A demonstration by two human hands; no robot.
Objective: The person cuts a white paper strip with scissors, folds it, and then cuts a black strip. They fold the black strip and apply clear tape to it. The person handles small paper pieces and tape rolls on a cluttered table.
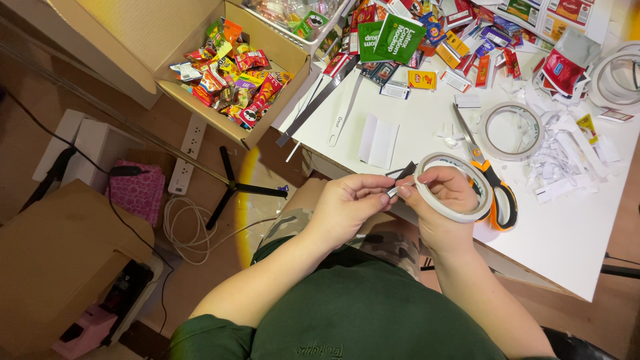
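**Both hands on a tape roll at the table's near edge**

Person's right hand grips a white tape roll, fingers thru the ring, held just off the near edge of the white table. Left hand is pinched shut on the loose tape end, fingertips touching the right hand's. A small dark piece sits just behind the fingers; can't tell what holds it. Orange-handled scissors lie on the table just right of the roll, partly behind it. A 2nd tape roll lies farther back, w/ paper scraps to its right. Far left, an open cardboard box holds bright snack packets. Power strip & cables on the floor, left.
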